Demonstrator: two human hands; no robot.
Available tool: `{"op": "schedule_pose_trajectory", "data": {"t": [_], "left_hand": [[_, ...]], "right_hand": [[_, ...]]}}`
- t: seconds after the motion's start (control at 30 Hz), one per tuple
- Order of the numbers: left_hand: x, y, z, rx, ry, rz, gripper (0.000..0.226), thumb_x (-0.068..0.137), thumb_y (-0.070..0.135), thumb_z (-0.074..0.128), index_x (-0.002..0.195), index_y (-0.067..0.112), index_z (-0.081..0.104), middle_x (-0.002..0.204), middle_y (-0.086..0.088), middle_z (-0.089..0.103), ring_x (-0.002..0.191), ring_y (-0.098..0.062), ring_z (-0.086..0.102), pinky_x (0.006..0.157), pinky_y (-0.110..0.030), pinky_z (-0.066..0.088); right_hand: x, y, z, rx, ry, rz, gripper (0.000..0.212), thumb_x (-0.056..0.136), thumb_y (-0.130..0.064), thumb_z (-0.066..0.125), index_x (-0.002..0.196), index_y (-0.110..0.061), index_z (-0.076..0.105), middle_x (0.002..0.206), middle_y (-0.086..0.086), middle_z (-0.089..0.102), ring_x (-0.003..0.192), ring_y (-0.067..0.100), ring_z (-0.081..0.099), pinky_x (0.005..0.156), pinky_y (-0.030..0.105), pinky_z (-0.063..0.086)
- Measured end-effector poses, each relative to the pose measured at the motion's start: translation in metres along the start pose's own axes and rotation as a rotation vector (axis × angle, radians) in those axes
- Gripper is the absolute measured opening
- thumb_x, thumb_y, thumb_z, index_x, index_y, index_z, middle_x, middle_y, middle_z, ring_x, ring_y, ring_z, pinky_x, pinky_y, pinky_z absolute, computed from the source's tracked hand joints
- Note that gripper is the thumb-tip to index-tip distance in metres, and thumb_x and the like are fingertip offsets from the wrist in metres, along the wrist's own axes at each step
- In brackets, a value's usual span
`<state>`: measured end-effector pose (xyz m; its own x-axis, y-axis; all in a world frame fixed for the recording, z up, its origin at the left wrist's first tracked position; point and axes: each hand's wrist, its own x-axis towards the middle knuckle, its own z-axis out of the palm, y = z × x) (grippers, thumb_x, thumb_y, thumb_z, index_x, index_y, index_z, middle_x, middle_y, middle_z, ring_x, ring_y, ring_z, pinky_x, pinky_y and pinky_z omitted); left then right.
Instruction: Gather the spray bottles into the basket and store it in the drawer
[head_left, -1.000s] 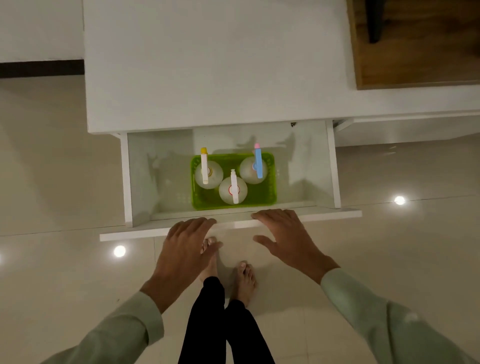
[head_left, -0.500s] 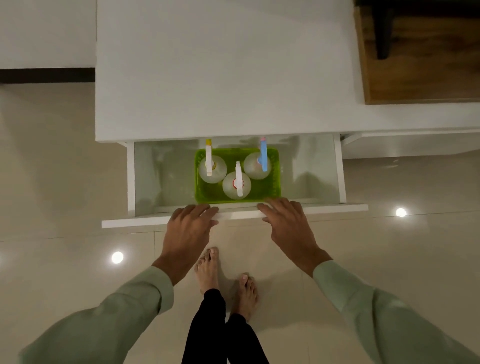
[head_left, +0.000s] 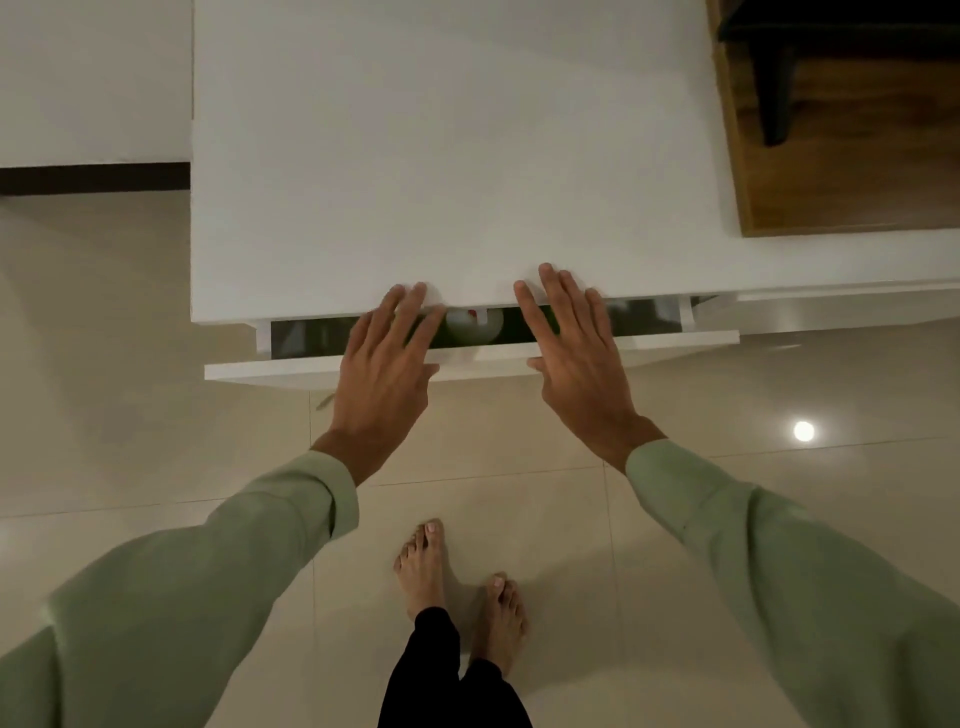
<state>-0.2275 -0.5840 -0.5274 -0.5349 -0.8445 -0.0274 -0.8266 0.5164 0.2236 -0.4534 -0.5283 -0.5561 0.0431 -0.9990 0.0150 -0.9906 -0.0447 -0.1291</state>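
Observation:
The white drawer (head_left: 270, 370) is almost fully in under the white cabinet top (head_left: 447, 156), leaving only a narrow dark gap. In that gap one white spray bottle (head_left: 474, 326) with a red mark shows, with a sliver of the green basket (head_left: 550, 318) beside it. The other bottles are hidden under the top. My left hand (head_left: 387, 364) and my right hand (head_left: 569, 353) lie flat on the drawer front, fingers spread and reaching over the gap, holding nothing.
A wooden surface (head_left: 852, 171) with a dark leg lies at the back right. Pale glossy floor tiles (head_left: 156, 441) surround the cabinet, with a lamp reflection (head_left: 803, 431) at right. My bare feet (head_left: 457, 587) stand in front of the drawer.
Both hands have pushed the drawer inward. The basket and bottles, fully visible a second ago, have slid almost entirely under the cabinet top.

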Motion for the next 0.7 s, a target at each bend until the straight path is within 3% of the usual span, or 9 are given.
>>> {"op": "schedule_pose_trajectory", "data": {"t": [0.1,0.27,0.5,0.67,0.7], "left_hand": [[0.016,-0.006,-0.004,-0.028,0.056,-0.016,0.062,0.078,0.017,0.077,0.134,0.013,0.050,0.138,-0.008,0.053,0.127,-0.031,0.048,0.104,-0.043,0.041],[0.036,-0.011,-0.006,-0.045,0.095,0.005,0.040,0.073,0.009,0.078,0.111,0.013,0.064,0.117,-0.005,0.062,0.105,-0.031,0.056,0.082,-0.043,0.046],[0.047,-0.004,0.003,0.033,0.177,-0.039,0.035,0.071,-0.008,0.065,0.098,0.014,0.063,0.113,-0.003,0.063,0.099,-0.030,0.056,0.077,-0.038,0.041],[0.043,0.001,-0.002,0.010,0.126,-0.089,0.039,0.072,-0.012,0.060,0.103,0.012,0.060,0.115,-0.004,0.060,0.101,-0.029,0.054,0.078,-0.038,0.042],[0.042,0.004,-0.008,-0.006,0.072,-0.093,0.041,0.072,-0.011,0.060,0.106,0.012,0.060,0.118,-0.004,0.058,0.104,-0.029,0.053,0.081,-0.038,0.042]], "right_hand": [[0.011,0.003,0.006,-0.027,0.034,-0.012,0.076,0.094,-0.003,0.062,0.158,-0.016,0.024,0.163,0.021,0.025,0.153,0.039,0.020,0.124,0.054,0.020],[0.027,0.001,0.008,-0.120,0.146,-0.005,0.068,0.077,0.008,0.070,0.137,-0.015,0.049,0.138,0.018,0.052,0.124,0.034,0.046,0.105,0.048,0.038],[0.043,-0.012,-0.003,-0.191,0.186,0.076,0.044,0.075,0.008,0.063,0.111,-0.017,0.055,0.108,0.009,0.058,0.093,0.028,0.052,0.079,0.041,0.038],[0.045,-0.022,-0.013,-0.227,0.118,0.104,0.052,0.070,0.010,0.061,0.114,-0.016,0.056,0.108,0.010,0.056,0.093,0.030,0.052,0.077,0.041,0.041],[0.046,-0.024,-0.021,-0.203,0.038,0.124,0.053,0.070,0.009,0.063,0.116,-0.016,0.056,0.112,0.011,0.056,0.096,0.030,0.053,0.078,0.042,0.042]]}}
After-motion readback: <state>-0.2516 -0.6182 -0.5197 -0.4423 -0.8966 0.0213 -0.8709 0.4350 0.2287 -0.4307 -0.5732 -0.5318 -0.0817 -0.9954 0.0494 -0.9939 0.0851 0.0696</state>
